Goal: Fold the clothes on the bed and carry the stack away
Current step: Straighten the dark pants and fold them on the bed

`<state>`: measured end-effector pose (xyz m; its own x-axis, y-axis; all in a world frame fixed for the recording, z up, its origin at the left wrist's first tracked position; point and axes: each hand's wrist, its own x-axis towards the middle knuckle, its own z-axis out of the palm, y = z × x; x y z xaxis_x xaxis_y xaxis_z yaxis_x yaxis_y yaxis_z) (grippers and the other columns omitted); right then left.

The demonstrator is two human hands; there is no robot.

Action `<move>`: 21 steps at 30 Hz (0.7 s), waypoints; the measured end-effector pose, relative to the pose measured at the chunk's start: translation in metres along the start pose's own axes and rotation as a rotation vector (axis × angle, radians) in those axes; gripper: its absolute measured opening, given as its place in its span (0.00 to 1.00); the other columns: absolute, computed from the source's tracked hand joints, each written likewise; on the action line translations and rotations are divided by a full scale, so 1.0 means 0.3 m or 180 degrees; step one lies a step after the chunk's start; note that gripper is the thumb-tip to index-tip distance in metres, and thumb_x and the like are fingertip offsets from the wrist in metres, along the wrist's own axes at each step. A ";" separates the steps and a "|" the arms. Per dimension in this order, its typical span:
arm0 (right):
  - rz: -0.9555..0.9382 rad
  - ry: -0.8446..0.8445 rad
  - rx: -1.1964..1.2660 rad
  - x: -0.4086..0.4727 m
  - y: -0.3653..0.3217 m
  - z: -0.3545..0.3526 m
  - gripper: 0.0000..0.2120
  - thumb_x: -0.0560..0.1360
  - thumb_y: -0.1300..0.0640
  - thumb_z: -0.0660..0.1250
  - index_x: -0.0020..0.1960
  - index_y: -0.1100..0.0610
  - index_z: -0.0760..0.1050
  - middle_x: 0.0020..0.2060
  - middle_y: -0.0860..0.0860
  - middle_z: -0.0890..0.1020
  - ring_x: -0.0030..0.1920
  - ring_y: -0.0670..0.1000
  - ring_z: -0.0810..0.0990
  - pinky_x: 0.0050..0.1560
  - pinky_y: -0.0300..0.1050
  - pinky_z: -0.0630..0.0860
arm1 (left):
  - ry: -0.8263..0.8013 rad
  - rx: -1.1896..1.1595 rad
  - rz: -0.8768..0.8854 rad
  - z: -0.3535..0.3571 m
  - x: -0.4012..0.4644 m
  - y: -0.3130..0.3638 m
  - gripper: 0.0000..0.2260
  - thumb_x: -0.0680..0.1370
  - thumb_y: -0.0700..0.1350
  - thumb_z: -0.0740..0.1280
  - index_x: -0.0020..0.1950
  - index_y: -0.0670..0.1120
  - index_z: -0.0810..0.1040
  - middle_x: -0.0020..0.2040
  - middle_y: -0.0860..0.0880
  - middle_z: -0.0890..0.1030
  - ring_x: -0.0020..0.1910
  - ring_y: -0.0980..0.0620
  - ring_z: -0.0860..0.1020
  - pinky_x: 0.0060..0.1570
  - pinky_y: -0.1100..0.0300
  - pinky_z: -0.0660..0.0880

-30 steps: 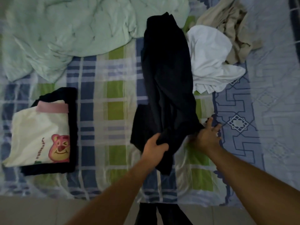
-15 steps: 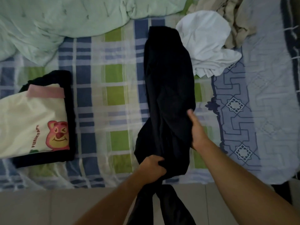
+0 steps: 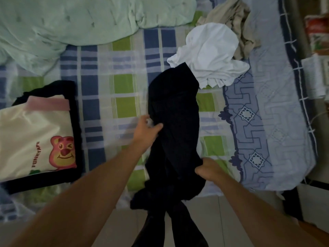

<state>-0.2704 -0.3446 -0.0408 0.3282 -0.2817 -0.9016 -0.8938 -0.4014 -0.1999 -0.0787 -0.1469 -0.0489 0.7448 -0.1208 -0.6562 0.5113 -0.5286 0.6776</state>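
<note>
— Left hand (image 3: 146,130)?
— Centre of the frame, on the left edge of the long black garment (image 3: 175,122). Thumb and fingers pinching a fold of the dark cloth; fingers partly blurred, so no telling how many are curled in.

— Right hand (image 3: 207,169)?
— Lower right of centre, clenched around a bunch of the same black fabric at its right edge, knuckles turned toward the camera.

— Where is the garment?
— Stretched down the middle of the bed with the blue, green and white checked sheet (image 3: 122,90), top end touching the crumpled white shirt (image 3: 210,52), lower end spilling over the bed's near edge and hanging toward the pale tiled floor (image 3: 122,227) at the bottom centre.

— Folded things?
— Far left of the frame: a cream folded top with a pink collar band and a pink bear print (image 3: 33,138), resting on a folded black piece (image 3: 75,132) showing as a dark border around it.

— Anything else on the bed?
— Rumpled mint-green quilt (image 3: 74,20) across the upper left; crumpled beige garment (image 3: 235,20) at the upper right, just behind the white shirt and touching it; blue-patterned lilac cover (image 3: 270,111) down the right side.
</note>
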 end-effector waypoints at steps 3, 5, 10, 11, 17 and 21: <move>-0.0336 0.1106 -0.0142 0.014 -0.022 -0.040 0.10 0.72 0.55 0.69 0.52 0.56 0.75 0.47 0.49 0.81 0.46 0.54 0.81 0.44 0.47 0.78 | 0.0049 0.0107 0.0317 0.055 0.131 0.080 0.36 0.72 0.57 0.78 0.76 0.48 0.69 0.69 0.47 0.78 0.63 0.47 0.78 0.64 0.51 0.77; -0.0732 0.1703 0.0155 0.004 -0.056 -0.058 0.10 0.74 0.54 0.70 0.53 0.58 0.78 0.43 0.51 0.82 0.43 0.54 0.81 0.41 0.48 0.78 | 0.0204 0.0541 0.0363 0.087 0.193 0.111 0.33 0.72 0.58 0.77 0.73 0.48 0.73 0.66 0.44 0.79 0.64 0.44 0.78 0.65 0.49 0.76; -0.1067 0.1595 0.1373 -0.005 -0.159 -0.094 0.04 0.79 0.55 0.69 0.52 0.54 0.81 0.42 0.46 0.84 0.44 0.46 0.83 0.47 0.40 0.78 | 0.1031 0.1620 0.1626 0.125 0.101 0.124 0.16 0.71 0.49 0.72 0.58 0.46 0.81 0.58 0.41 0.75 0.59 0.40 0.72 0.62 0.50 0.70; -0.1007 0.1382 0.1864 -0.012 -0.187 -0.104 0.08 0.80 0.50 0.69 0.52 0.54 0.81 0.43 0.49 0.85 0.44 0.47 0.83 0.48 0.44 0.80 | 0.0778 0.1412 0.2002 0.136 0.042 0.117 0.14 0.70 0.45 0.73 0.54 0.45 0.81 0.57 0.42 0.75 0.57 0.41 0.74 0.60 0.49 0.72; -0.0619 -0.0302 0.3240 -0.053 -0.295 -0.160 0.23 0.74 0.45 0.73 0.65 0.56 0.81 0.55 0.57 0.87 0.55 0.57 0.86 0.54 0.56 0.83 | -0.0694 0.1172 0.2546 0.194 -0.297 0.029 0.13 0.71 0.40 0.71 0.54 0.48 0.76 0.51 0.50 0.80 0.48 0.49 0.80 0.47 0.52 0.77; -0.0635 0.0325 0.1937 -0.119 -0.289 -0.175 0.22 0.71 0.67 0.66 0.63 0.54 0.79 0.48 0.55 0.86 0.49 0.58 0.85 0.42 0.45 0.81 | -0.1376 0.0898 0.2210 0.146 -0.379 0.037 0.14 0.74 0.44 0.67 0.58 0.53 0.79 0.55 0.56 0.83 0.54 0.58 0.80 0.56 0.60 0.78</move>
<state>-0.1884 -0.3454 0.0288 0.5065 -0.3463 -0.7896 -0.8162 0.1028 -0.5686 -0.1763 -0.1760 0.0187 0.5915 -0.7723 -0.2318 -0.1672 -0.3987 0.9017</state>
